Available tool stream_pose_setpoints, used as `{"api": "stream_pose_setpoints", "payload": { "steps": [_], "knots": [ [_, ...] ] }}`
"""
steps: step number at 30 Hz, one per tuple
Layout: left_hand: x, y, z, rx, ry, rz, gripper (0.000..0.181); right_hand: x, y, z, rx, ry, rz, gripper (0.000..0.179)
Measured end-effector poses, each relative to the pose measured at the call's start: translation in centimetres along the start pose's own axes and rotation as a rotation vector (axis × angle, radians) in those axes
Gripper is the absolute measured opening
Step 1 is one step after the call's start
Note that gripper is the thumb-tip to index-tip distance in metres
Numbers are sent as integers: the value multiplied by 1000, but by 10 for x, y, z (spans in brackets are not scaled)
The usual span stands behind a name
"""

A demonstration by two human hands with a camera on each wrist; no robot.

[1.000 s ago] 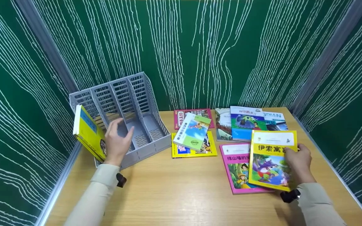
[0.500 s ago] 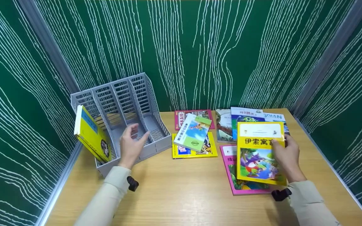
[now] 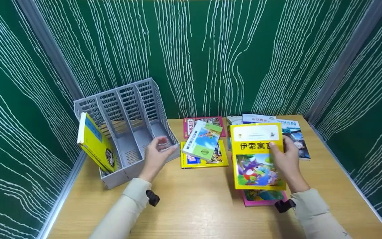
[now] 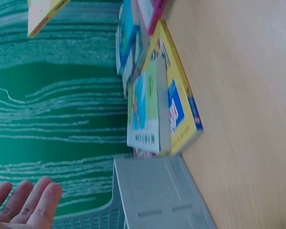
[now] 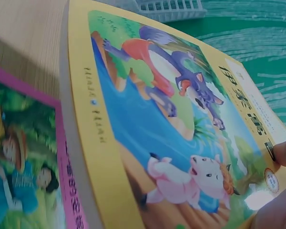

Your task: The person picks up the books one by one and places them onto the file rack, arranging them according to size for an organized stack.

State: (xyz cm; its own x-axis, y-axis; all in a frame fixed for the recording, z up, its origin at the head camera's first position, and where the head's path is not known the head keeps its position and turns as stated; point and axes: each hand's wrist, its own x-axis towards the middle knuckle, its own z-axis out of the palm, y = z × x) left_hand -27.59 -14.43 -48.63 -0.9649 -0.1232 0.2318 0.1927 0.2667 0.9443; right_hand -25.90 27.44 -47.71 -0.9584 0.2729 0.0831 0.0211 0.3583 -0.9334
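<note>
A yellow-bordered picture book (image 3: 255, 166) with a wolf by a stream on its cover is lifted off the table. My right hand (image 3: 287, 159) grips its right edge, thumb on the front cover; the right wrist view shows the cover close up. Below it lies a pink-bordered book (image 3: 264, 199), mostly hidden. My left hand (image 3: 158, 156) holds nothing and hovers over the front right corner of a grey file rack (image 3: 121, 179), fingers loosely bent. In the rack's leftmost compartment leans a yellow book (image 3: 96, 142).
A green-and-white book (image 3: 204, 139) lies on a yellow comic-style book (image 3: 224, 159), with a pink-red book (image 3: 187, 127) behind them. Several blue and grey books, including one with a dark cover (image 3: 298, 142), overlap at the back right. Green walls enclose the wooden table (image 3: 191, 212).
My right hand has lifted the yellow wolf book and carried it left over the pink book. My left hand has moved right, away from the yellow book in the rack.
</note>
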Motion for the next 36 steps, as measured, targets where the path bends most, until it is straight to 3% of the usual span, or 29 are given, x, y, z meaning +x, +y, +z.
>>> {"api": "stream_pose_setpoints", "payload": {
  "steps": [17, 22, 27, 36],
  "knots": [
    [-10, 7, 34, -69, -222, -54, 53, -20, -17, 42, 179, -31, -213, 40],
    [-12, 10, 40, -111, -298, -82, 55, -26, -22, 53, 232, -43, -249, 34],
    [-12, 12, 47, -137, -362, -59, 56, -31, -27, 65, 287, -66, -260, 31],
    [-14, 18, 54, -186, -421, -89, 59, -41, -31, 82, 306, -124, -279, 30]
  ]
}}
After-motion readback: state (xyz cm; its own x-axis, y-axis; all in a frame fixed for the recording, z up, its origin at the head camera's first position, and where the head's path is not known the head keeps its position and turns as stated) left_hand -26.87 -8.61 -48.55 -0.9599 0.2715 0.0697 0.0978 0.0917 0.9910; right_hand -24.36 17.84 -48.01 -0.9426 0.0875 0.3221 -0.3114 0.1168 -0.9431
